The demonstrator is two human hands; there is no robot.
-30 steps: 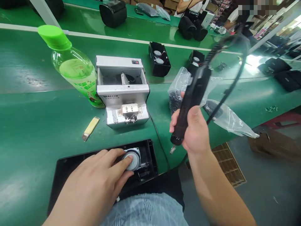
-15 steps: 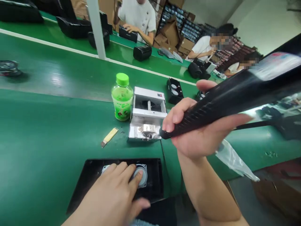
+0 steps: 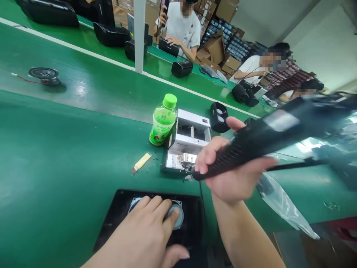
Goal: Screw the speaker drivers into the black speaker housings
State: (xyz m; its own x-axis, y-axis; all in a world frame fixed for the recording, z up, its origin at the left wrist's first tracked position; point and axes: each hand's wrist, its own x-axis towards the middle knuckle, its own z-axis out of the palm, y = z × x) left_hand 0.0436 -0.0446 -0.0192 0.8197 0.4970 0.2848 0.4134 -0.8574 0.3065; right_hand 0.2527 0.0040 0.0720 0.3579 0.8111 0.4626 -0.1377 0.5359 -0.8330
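Note:
My right hand (image 3: 237, 180) is closed around a black electric screwdriver (image 3: 259, 136), tilted, with a pale label on its body. Its lower end is beside the front of a white screw feeder (image 3: 188, 143), whose near right corner it covers. With the fingers stretched out, my left hand (image 3: 147, 227) lies over a black speaker panel (image 3: 192, 210) at the bottom. The fingertips touch a round grey speaker (image 3: 178, 217) set in the panel. Under the same hand another speaker (image 3: 134, 203) is mostly hidden.
Left of the feeder stands a green-capped bottle (image 3: 163, 121). A yellow cutter (image 3: 141, 163) lies in front of it. A loose speaker with a red wire (image 3: 44, 74) sits at the far left. A clear plastic bag (image 3: 287, 208) is at right. Co-workers (image 3: 184, 26) sit across the green bench.
The view has swung, so the bench things appear further right and lower. In my right hand the screwdriver has shifted slightly and its upper part is blurred. My left hand stays on the speaker panel.

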